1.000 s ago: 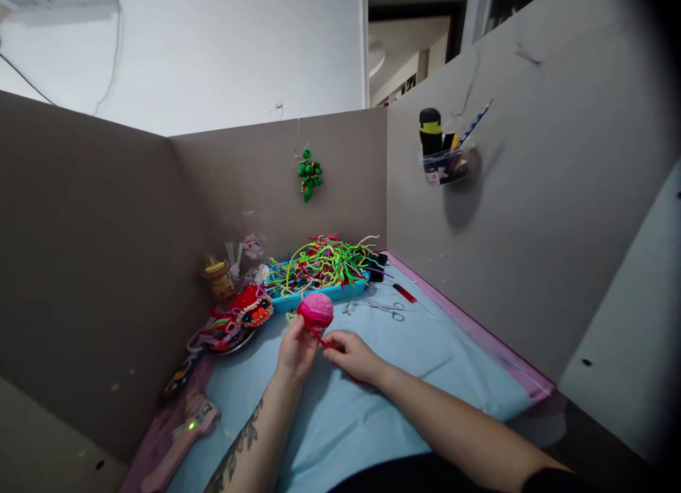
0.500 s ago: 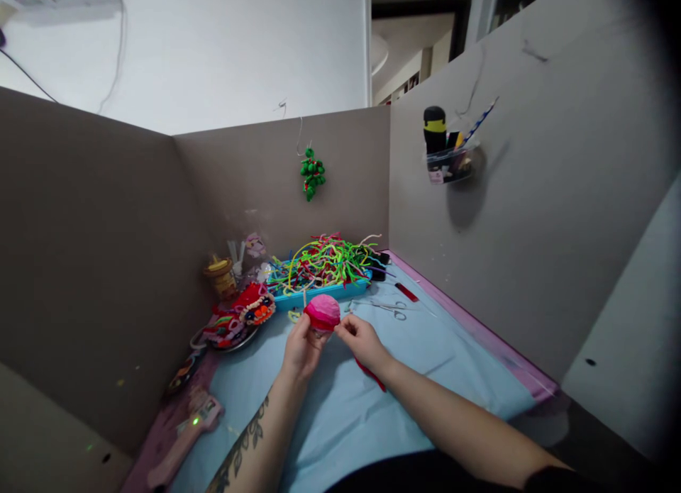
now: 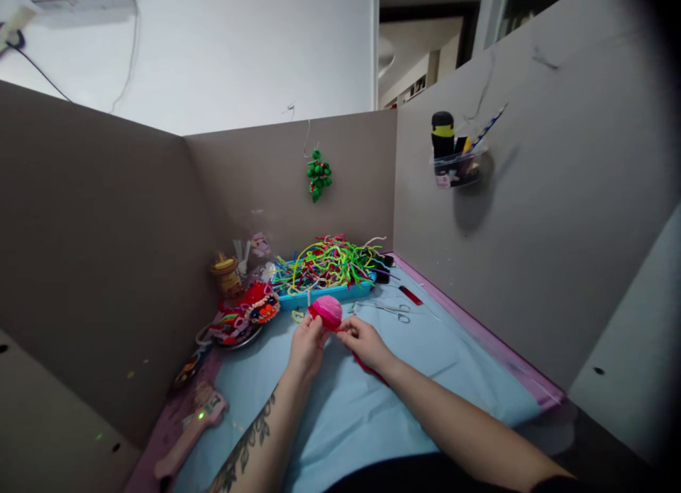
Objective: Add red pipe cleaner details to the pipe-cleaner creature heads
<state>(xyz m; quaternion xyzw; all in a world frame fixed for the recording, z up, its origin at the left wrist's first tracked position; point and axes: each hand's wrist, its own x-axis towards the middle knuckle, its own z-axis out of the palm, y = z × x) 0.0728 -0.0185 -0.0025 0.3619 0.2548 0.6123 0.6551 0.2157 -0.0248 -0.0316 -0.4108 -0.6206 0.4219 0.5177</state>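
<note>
A round pink and red fuzzy ball (image 3: 327, 311) is held up over the blue cloth, its lower band a darker red. My left hand (image 3: 307, 342) grips it from the left and below, thumb against its side. At its lower right edge, my right hand (image 3: 366, 340) has thumb and fingers pinched together on a red pipe cleaner (image 3: 367, 366), whose loose length hangs out beneath the palm. Just where the strand meets the ball is partly hidden by my fingertips.
Behind the ball, a blue tray (image 3: 340, 292) overflows with colourful pipe cleaners (image 3: 335, 262). Scissors (image 3: 401, 312) and a dark red strip (image 3: 411, 295) lie to the right. A heaped plate (image 3: 242, 338) and a pink glue gun (image 3: 191, 430) are on the left. Grey panels (image 3: 287, 181) surround the table.
The ball has tipped slightly in my left hand, showing more of its pale pink top. My right fingers stay close beside it. The whole view has shifted a little.
</note>
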